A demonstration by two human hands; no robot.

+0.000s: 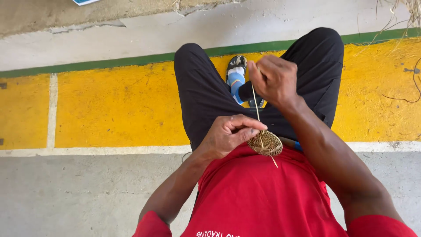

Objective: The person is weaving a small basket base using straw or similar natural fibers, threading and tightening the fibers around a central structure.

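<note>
A yellow floor band (109, 109) is stretching across the middle of the view from nine o'clock to three o'clock, a green stripe (87, 65) is edging it on the far side, and grey concrete (79, 193) is lying below it toward seven o'clock. The person is sitting over this band, with a red shirt (263, 197) filling the space at six o'clock and black trousers (206, 92) reaching up toward twelve o'clock. Between the knees, just past twelve o'clock from the centre, a blue and white shoe (237, 77) is showing. The right hand (274, 81) is hovering at about one o'clock, above the lap, with its fingers closing tight on the upper end of a thin straw strand (255, 103) and on a dark handle (245, 91) that is poking out toward the shoe. The left hand (230, 134) is sitting near the centre, at about six o'clock from the right hand, with its fingertips pinching together on the rim of a small round woven disc (265, 143). The disc is resting against the lap at the hem of the shirt, just at three o'clock of the left hand. The strand is running taut from the right hand down to the disc, and its loose tip is sticking out below the disc toward five o'clock. Dry straw (405, 11) is hanging into view at two o'clock.
</note>
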